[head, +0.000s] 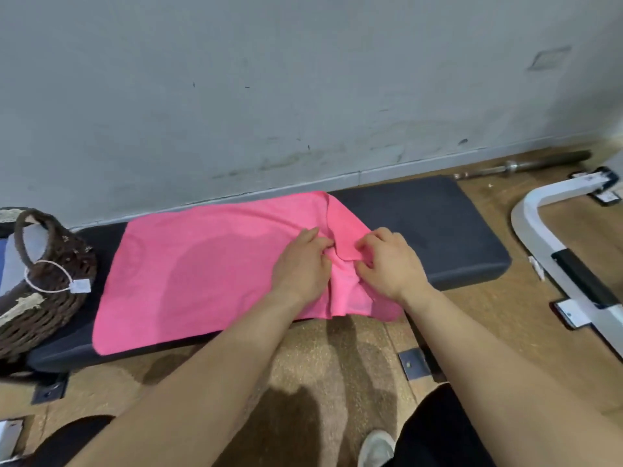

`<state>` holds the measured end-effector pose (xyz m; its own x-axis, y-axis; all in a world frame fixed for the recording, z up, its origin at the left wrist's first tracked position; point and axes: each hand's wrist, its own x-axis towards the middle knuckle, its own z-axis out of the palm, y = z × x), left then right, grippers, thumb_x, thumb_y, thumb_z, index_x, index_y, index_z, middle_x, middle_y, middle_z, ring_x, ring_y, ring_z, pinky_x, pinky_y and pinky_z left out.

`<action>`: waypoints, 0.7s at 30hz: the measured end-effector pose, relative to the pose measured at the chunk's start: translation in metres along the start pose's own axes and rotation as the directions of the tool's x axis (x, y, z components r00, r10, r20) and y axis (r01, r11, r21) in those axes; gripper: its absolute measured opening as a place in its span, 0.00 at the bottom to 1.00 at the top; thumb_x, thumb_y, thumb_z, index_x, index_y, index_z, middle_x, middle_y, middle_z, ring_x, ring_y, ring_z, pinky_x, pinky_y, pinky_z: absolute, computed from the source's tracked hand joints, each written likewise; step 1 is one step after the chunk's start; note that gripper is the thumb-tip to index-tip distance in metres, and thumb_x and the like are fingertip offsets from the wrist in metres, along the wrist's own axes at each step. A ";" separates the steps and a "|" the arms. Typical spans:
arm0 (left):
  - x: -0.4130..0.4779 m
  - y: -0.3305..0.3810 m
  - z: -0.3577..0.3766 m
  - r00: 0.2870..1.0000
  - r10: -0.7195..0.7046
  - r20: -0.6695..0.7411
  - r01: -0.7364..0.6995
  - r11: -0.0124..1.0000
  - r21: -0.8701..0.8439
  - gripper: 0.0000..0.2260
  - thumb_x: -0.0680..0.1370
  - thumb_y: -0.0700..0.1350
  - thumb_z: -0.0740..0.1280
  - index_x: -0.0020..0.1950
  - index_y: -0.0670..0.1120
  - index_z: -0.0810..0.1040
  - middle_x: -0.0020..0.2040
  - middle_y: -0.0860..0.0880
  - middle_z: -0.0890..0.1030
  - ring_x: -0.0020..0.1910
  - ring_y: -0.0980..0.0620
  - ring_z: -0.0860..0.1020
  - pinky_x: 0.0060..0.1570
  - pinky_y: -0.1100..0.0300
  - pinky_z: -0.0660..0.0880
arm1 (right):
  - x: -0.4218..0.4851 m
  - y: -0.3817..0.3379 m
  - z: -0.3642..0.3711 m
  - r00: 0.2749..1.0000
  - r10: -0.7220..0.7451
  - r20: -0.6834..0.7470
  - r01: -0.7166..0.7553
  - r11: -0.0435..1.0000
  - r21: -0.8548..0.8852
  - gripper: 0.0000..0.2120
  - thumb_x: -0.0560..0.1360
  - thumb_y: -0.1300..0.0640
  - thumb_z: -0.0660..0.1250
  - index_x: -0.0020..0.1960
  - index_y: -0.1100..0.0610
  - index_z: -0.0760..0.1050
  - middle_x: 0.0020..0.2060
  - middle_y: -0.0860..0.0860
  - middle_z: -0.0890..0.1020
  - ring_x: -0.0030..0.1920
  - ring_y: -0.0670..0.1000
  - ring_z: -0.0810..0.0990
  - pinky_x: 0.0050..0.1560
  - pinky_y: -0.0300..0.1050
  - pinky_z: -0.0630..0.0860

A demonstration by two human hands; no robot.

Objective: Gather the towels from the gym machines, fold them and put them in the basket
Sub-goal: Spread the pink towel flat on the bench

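On the dark padded bench (438,227) by the wall, as the head view shows it, the pink towel (202,264) lies spread, flat on its left part, rumpled and turned over at its right end. Both hands work close together there. The left hand (301,264) pinches a fold with curled fingers, and the right hand (391,264) grips the cloth just beside it. To my eye, that bunched end wants pulling flat first, then its corners carried over to meet the left edge. The wicker basket (43,298) sits at the bench's left end.
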<state>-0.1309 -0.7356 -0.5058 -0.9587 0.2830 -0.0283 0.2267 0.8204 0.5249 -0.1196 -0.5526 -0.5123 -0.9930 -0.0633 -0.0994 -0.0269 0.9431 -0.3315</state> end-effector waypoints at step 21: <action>0.121 0.027 0.034 0.955 0.293 0.043 -0.296 0.941 0.162 0.17 0.78 0.44 0.59 0.65 0.50 0.78 0.67 0.48 0.77 0.65 0.42 0.74 0.64 0.47 0.72 | 0.091 0.064 -0.045 0.896 0.355 -0.265 -0.283 0.919 0.276 0.23 0.79 0.53 0.62 0.73 0.54 0.70 0.64 0.56 0.78 0.64 0.60 0.75 0.61 0.55 0.74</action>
<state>-0.2349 -0.6620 -0.5240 -0.8419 0.5320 0.0903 0.5251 0.7690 0.3647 -0.2165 -0.4831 -0.4999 -0.9301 0.3650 0.0419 0.2876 0.7942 -0.5353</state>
